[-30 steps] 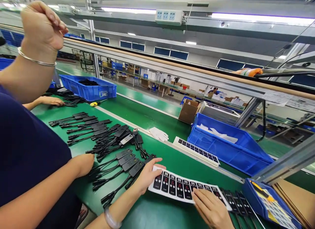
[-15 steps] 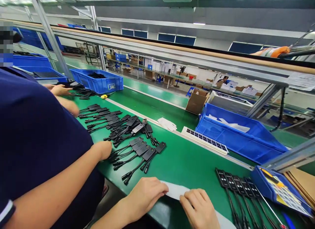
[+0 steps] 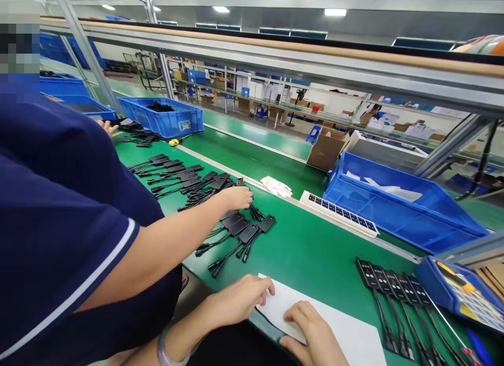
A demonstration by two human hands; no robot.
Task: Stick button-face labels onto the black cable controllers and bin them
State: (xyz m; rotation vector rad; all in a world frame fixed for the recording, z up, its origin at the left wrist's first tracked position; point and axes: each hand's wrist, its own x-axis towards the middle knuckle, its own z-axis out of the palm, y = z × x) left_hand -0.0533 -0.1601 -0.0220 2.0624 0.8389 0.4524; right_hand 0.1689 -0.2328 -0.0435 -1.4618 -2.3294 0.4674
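Note:
A white paper sheet [image 3: 342, 321] lies flat along the near edge of the green table. My left hand [image 3: 244, 299] is at its left end, fingers curled over the edge and closed on it. My right hand [image 3: 315, 332] is bent over the near side, fingertips on top and thumb at the near edge. Right of the sheet is a row of black control boxes with cables [image 3: 389, 287]. Beyond my left hand lie several black cabled modules [image 3: 238, 227]. A co-worker's hand [image 3: 238, 197] reaches over these modules.
The co-worker's body [image 3: 79, 198] fills the left side. White gloves [image 3: 276, 187], a white strip of black squares [image 3: 340, 213] and a large blue bin [image 3: 394, 208] line the far edge. A blue tray [image 3: 452, 287] and a screwdriver [image 3: 449, 324] are at right.
The sheet, earlier bent up between my hands, now lies flatter with more of its surface showing. The co-worker's near arm has reached forward over the black modules. The view has tilted down.

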